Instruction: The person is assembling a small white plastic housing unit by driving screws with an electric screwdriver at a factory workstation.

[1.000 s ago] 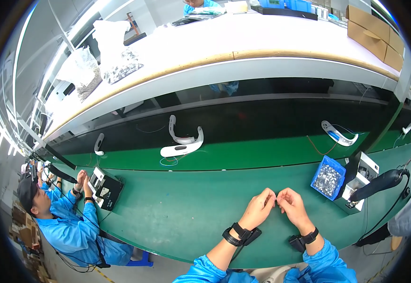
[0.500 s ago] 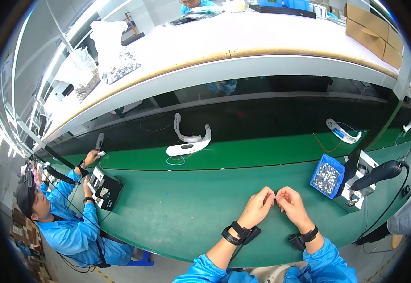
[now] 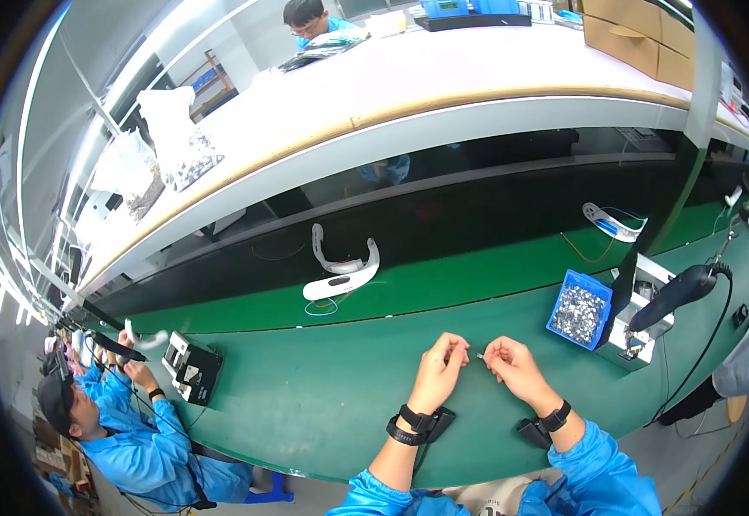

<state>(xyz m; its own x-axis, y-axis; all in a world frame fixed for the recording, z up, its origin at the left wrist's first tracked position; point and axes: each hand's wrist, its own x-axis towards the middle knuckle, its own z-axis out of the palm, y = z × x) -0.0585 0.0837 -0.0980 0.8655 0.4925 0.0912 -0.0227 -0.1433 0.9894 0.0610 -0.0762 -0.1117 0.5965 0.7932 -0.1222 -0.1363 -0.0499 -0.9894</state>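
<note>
At the lower centre of the frame, the right hand (image 3: 516, 370) pinches a tiny metallic piece (image 3: 480, 355) at its fingertips; the left hand (image 3: 436, 374) has its fingertips drawn close together, though whether they grip anything I cannot tell. To handle so small a piece well, I would keep the pinch light, leave its end exposed, and work low over the green workbench (image 3: 305, 404) so a slip lands on its surface. Beyond, right of centre, the blue bin (image 3: 571, 338) holds many small metallic pieces (image 3: 580, 314); forearms are best kept off its rim. Compared with half a second ago, the fingertips, then meeting, have parted; at lower left, the co-worker (image 3: 146, 456), then reaching forward, now has a white curved part (image 3: 152, 341) raised at the hands.
</note>
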